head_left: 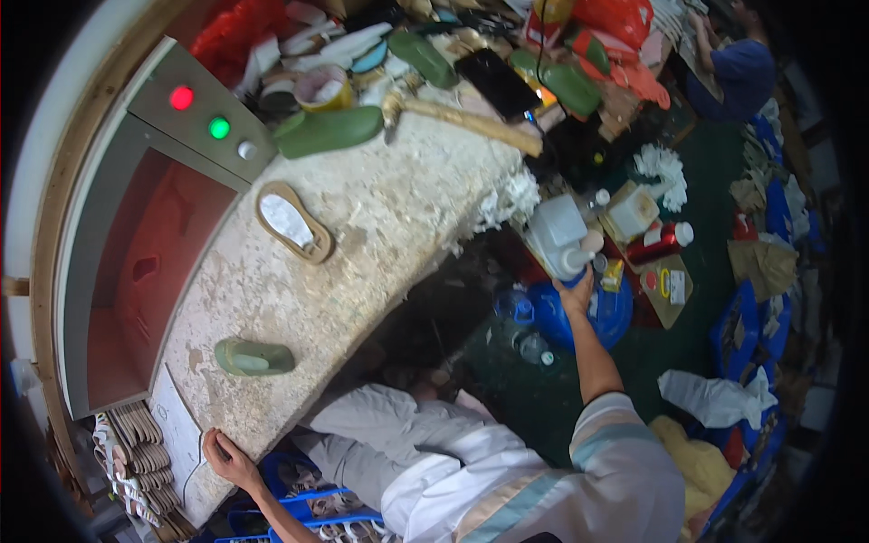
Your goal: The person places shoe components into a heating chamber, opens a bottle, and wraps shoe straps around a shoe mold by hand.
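I have the right hand (575, 294) touching the white bottle (568, 261) beside the pale, blotchy table (380, 226), though I can't tell if it grips; my left hand (231, 460) curls at the table's near edge, its hold unclear, over a room with green floor (692, 172)

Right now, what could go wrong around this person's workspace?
The right hand is at a white bottle crowded beside a translucent container, so lifting or shifting the bottle might knock that neighbour over. The hammer lies with its handle end at the edge of the bench; a bump could perhaps send it off.
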`<action>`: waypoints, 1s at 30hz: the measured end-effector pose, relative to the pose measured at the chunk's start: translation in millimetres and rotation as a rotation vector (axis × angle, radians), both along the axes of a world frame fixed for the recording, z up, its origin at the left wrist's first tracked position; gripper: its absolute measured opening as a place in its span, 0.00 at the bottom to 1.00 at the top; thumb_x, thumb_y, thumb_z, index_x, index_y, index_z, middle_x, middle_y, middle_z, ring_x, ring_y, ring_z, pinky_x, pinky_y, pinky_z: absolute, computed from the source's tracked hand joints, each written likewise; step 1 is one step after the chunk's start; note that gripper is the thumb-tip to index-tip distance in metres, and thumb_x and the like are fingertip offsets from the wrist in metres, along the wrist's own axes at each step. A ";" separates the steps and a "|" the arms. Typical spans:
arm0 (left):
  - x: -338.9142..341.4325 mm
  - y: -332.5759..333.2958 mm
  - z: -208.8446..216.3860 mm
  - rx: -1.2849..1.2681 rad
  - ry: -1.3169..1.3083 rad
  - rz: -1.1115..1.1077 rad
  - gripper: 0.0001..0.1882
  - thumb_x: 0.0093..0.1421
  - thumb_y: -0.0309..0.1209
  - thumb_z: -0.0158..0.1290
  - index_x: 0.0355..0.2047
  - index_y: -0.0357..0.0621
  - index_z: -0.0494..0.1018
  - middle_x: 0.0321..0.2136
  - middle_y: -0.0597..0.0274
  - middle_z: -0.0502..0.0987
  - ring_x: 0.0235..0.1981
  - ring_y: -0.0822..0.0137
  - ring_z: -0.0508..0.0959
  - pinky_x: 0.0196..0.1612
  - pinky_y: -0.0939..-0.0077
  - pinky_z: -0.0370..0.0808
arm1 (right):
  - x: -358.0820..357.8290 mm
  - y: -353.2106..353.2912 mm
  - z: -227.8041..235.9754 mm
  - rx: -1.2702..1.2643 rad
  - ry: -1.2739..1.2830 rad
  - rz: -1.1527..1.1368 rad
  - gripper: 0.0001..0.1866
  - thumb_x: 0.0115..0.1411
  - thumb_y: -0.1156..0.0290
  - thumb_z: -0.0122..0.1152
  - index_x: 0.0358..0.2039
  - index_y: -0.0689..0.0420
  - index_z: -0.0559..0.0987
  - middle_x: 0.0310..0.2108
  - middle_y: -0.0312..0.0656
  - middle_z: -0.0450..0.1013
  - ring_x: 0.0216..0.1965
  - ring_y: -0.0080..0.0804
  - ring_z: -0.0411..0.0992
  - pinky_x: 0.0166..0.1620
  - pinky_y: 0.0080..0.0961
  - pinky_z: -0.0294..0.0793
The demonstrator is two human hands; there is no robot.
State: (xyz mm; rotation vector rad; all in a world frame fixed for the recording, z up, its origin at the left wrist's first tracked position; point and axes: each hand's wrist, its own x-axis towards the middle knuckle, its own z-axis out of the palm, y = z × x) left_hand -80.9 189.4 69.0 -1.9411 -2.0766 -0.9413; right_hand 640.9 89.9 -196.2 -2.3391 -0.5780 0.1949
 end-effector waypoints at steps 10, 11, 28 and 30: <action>7.6 3.0 3.4 0.017 -0.028 -0.004 0.08 0.67 0.24 0.50 0.41 0.30 0.76 0.42 0.47 0.77 0.45 0.52 0.76 0.52 0.62 0.71 | -76.4 -132.8 19.4 -0.368 -0.026 0.165 0.23 0.58 0.58 0.67 0.49 0.58 0.76 0.49 0.52 0.69 0.54 0.53 0.66 0.58 0.44 0.66; 8.5 2.3 2.2 0.001 -0.035 -0.010 0.08 0.66 0.23 0.50 0.41 0.30 0.76 0.42 0.47 0.77 0.45 0.52 0.76 0.52 0.62 0.71 | -87.2 -141.9 18.7 -0.392 0.024 0.153 0.23 0.58 0.56 0.67 0.49 0.56 0.76 0.50 0.51 0.68 0.54 0.54 0.65 0.59 0.46 0.65; 14.3 -0.2 4.5 0.014 -0.061 -0.005 0.09 0.66 0.24 0.50 0.39 0.30 0.76 0.42 0.45 0.77 0.45 0.49 0.76 0.50 0.60 0.71 | -69.8 -19.1 121.1 0.153 0.140 0.276 0.08 0.59 0.67 0.65 0.34 0.60 0.83 0.24 0.45 0.79 0.28 0.35 0.78 0.36 0.31 0.77; 14.9 0.7 2.8 0.013 -0.057 0.004 0.09 0.66 0.24 0.50 0.39 0.30 0.76 0.42 0.45 0.77 0.45 0.49 0.76 0.50 0.60 0.71 | -29.8 44.8 184.0 0.177 -0.145 0.316 0.09 0.61 0.69 0.64 0.37 0.61 0.82 0.28 0.44 0.79 0.30 0.31 0.77 0.34 0.30 0.74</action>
